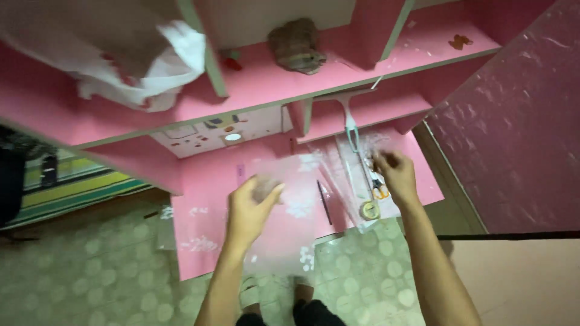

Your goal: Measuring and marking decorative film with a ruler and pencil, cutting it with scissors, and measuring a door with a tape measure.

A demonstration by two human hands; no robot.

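My left hand [251,208] grips the near left part of a clear plastic sheet [290,205] with white flecks, held over the pink desk [205,223]. My right hand [396,175] pinches the far right edge of what looks like the same sheet or a second clear sheet lying beside it; I cannot tell which. Under that right part lie a roll of tape [370,209], orange-handled scissors [379,190] and a light-blue-handled tool [352,136]. A black pen [324,202] lies between my hands.
A pink shelf [338,72] above the desk carries a crumpled white cloth or bag [145,66] and a brown lumpy object [297,45]. A pink wall panel [519,121] stands at right. Green patterned floor [90,271] lies below, with my feet near the desk's front edge.
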